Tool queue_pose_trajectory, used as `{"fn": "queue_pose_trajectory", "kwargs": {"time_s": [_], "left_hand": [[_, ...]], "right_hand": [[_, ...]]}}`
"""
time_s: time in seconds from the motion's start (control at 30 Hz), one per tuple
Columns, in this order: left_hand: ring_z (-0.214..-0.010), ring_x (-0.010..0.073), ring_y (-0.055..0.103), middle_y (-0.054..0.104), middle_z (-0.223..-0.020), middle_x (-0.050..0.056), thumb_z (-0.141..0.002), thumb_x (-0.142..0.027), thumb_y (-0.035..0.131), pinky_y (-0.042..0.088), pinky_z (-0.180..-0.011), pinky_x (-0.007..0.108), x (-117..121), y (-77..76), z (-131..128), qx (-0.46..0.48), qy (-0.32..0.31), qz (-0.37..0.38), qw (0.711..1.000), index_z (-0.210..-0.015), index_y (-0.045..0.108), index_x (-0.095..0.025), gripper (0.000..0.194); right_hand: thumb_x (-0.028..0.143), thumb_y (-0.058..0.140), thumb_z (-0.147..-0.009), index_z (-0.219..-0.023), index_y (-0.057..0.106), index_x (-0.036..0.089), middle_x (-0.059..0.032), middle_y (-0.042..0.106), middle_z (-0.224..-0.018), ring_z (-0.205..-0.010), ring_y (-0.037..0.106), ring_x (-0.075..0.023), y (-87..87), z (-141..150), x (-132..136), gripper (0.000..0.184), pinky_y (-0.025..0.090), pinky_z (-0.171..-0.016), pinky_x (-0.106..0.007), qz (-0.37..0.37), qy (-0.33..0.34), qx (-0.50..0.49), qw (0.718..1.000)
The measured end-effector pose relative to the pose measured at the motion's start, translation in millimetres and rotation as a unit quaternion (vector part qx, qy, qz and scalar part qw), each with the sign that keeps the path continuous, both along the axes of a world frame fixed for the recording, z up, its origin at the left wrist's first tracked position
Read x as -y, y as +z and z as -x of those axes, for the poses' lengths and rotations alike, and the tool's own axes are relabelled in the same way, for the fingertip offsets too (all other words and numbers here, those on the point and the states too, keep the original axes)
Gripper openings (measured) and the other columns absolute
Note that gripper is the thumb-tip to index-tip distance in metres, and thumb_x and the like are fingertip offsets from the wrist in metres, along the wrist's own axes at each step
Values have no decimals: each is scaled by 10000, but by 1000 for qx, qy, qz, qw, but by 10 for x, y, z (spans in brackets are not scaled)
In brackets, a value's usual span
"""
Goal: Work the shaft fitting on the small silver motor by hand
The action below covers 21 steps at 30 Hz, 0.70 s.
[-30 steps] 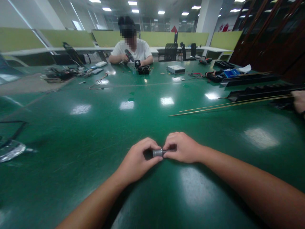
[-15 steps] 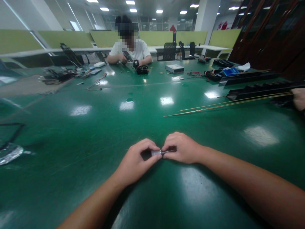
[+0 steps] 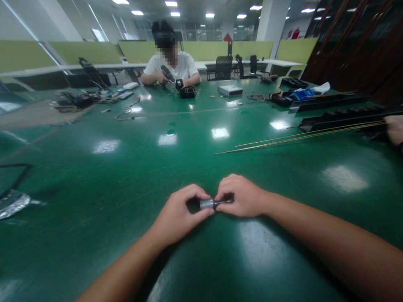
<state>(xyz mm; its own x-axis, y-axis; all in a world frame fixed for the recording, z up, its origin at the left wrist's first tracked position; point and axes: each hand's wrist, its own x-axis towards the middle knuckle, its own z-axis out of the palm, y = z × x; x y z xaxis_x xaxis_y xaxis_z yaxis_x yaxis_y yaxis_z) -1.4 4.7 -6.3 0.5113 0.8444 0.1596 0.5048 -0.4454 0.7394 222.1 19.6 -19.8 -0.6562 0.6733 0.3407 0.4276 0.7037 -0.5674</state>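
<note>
We've got our left hand (image 3: 178, 211) pinching a small silver cylinder (image 3: 207, 204) between thumb and finger, and our right hand (image 3: 242, 195) closed on the thin dark shaft (image 3: 223, 202) at its right end. The piece lies sideways between our hands, over the near middle of the green table (image 3: 126, 176); we can't tell if it's touching the top. Far side, there's a person in white (image 3: 186, 63) with a drill-like tool (image 3: 168, 74), and some thin gold rods (image 3: 277, 141) reach in from the right.

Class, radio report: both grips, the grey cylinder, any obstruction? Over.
Left grip pinching grey cylinder. Right grip on adjoining dark shaft. Golden rods beyond, touching neither grip.
</note>
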Motion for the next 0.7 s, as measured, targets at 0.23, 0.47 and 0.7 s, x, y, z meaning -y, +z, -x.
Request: {"fn": "queue_pose_trajectory", "kwargs": {"time_s": [0.23,0.47,0.7], "left_hand": [[-864,183,638,682,-913,27,-787,-218,737,487,-796,298,12,14,12,-1,-4,3,1000,-867,661,-173,119],[-850,184,639,684,-904,28,-792,-246,739,488,-780,299,23,4,18,-8,5,-18,1000,-851,662,-176,120],[-854,191,640,685,-908,27,-795,-264,737,489,-787,313,2,-1,30,-18,43,-39,998,-866,665,-181,131]], "right_hand": [[238,734,-757,-771,704,173,-10,700,-746,-714,626,-145,13,-19,11,72,427,-753,-284,2,4,-7,1000],[230,732,-759,-774,696,170,-15,695,-746,-718,618,-149,22,-45,-5,71,422,-759,-293,-7,-2,1,1000],[217,719,-779,-839,710,187,-33,719,-837,-819,624,-177,3,-61,-39,68,407,-784,-320,-26,-38,11,999]]}}
